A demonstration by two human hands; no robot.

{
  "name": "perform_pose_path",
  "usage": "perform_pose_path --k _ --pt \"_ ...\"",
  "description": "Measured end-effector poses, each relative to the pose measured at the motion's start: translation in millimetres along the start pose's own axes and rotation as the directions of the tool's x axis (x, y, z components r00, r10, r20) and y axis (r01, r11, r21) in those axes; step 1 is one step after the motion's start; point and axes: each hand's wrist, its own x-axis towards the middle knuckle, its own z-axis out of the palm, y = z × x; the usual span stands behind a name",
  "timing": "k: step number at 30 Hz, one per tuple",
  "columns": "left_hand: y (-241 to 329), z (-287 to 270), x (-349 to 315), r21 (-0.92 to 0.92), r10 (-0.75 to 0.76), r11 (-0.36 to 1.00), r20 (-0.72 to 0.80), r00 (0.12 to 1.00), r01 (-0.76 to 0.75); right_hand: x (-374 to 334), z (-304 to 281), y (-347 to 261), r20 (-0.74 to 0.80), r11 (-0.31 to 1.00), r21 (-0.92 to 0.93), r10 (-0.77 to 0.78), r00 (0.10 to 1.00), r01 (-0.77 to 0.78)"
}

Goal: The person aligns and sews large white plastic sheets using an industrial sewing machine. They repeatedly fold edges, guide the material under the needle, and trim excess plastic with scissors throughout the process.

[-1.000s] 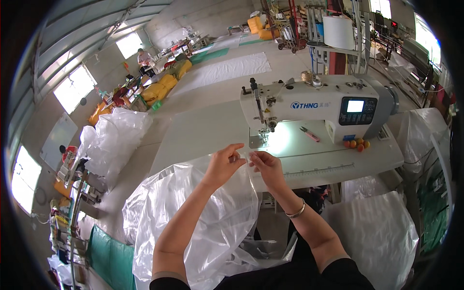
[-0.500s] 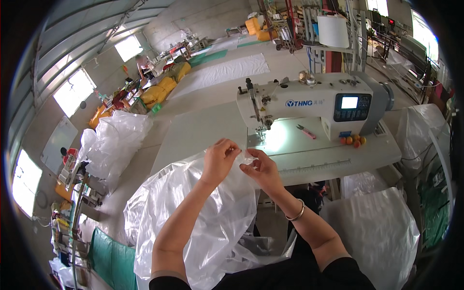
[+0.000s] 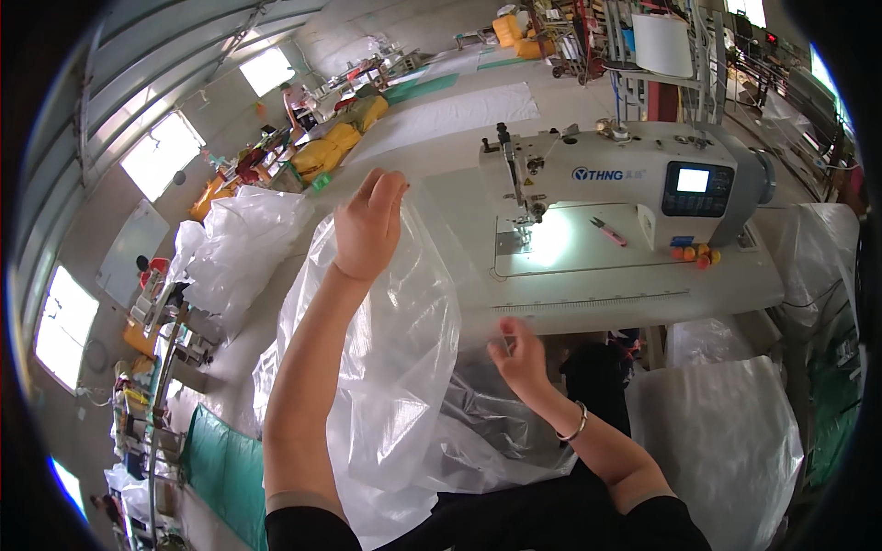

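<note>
Raising a plastic sheet [image 3: 400, 358] front-left of the sewing machine [image 3: 606, 156], the pinching left hand [image 3: 369, 230] has parted from the right hand [image 3: 522, 360], blurred, grip unclear, in front of the machine, apparently spreading the plastic.

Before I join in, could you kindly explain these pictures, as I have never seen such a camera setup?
There is no robot here, only a person's two bare hands, seen from a fisheye camera worn on the head, so straight edges bend. The left hand is raised, holding a translucent plastic sheet that hangs below it. The right hand is lower, near the front edge of the table; I cannot tell whether it touches the sheet. On the table stands a white sewing machine, with pink-handled snips under its arm and small orange-red round things near its base.
</note>
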Motion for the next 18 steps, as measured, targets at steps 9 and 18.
perform_pose_path --k 9,18 --pt "2.0 -12.4 5.7 0.021 0.001 1.000 -0.045 0.999 0.000 10.3 27.0 -83.5 0.054 0.841 0.541 -0.044 0.998 0.008" --pt "4.0 -35.3 9.9 -0.165 -0.223 0.964 -0.072 0.972 0.209 15.8 35.6 -82.8 0.727 0.360 0.684 -0.256 0.637 -0.635"
